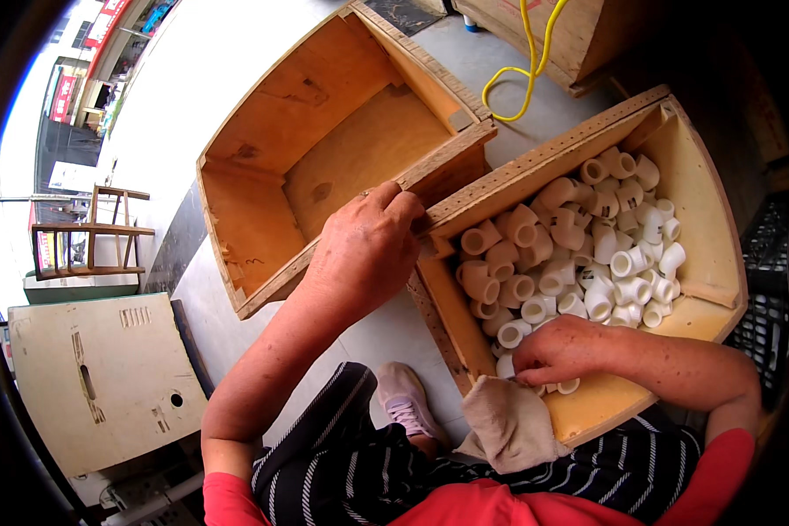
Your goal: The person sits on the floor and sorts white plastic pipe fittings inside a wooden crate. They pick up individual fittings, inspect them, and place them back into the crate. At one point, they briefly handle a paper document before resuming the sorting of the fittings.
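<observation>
Many white elbows [568, 231] point every way; left hand [368, 241] and right hand [559, 348] curl, grip unclear.

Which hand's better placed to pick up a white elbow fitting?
Right, probably: the right hand is at the near edge of the white elbow fittings inside the wooden box; the left hand is outside that box, farther from them.

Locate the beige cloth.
In the head view's lower middle, the beige cloth hangs at the near left corner of the right wooden box, just below the right hand.
</observation>
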Demonstrator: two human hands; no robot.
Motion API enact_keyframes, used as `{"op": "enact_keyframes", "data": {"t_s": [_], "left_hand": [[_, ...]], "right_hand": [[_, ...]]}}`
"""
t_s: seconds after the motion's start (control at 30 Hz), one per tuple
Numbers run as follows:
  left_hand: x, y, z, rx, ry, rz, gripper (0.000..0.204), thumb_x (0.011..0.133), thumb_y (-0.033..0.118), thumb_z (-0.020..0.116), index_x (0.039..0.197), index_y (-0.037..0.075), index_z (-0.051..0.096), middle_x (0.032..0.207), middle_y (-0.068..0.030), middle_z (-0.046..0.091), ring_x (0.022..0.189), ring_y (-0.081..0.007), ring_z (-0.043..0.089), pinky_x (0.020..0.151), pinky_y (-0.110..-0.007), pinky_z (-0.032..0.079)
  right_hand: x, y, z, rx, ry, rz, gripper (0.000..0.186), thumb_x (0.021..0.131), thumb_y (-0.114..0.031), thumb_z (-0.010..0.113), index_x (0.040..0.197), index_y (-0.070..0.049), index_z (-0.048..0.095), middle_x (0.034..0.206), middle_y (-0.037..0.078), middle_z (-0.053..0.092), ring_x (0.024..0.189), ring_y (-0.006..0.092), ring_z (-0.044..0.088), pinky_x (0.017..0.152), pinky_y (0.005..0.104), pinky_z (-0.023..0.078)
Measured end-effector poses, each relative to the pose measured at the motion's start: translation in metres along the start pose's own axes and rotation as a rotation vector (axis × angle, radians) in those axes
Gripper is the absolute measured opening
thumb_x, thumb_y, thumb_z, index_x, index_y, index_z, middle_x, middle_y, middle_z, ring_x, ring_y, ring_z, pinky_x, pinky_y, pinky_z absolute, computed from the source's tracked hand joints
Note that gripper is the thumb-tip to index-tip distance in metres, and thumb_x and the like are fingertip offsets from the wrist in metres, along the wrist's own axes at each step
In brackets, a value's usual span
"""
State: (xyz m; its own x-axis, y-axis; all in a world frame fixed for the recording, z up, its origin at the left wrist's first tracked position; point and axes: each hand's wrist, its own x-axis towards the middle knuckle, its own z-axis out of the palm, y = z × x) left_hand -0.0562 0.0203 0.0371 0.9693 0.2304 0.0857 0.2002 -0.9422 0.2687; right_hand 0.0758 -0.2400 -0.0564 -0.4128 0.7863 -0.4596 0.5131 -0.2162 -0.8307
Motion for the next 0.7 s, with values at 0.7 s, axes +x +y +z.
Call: {"op": "enact_keyframes", "data": {"t_s": [0.7], "left_hand": [[-0.002, -0.011, -0.009, -0.364, 0.040, -0.017, 0.012, 0.089, 0.004, 0.070, 0.100, 0.002, 0.073, 0.084, -0.0111, 0.066, 0.067, -0.0208, 0.066, 0.061, -0.032, 0.055]], "right_hand": [[0.000, 0.003, 0.004, -0.013, 0.044, -0.021, 0.028, 0.089, -0.033, 0.059, 0.095, -0.010, 0.075, 0.085, 0.011, 0.073, 0.084, 0.0318, 0.070, 0.075, 0.0462, 0.054]]}}
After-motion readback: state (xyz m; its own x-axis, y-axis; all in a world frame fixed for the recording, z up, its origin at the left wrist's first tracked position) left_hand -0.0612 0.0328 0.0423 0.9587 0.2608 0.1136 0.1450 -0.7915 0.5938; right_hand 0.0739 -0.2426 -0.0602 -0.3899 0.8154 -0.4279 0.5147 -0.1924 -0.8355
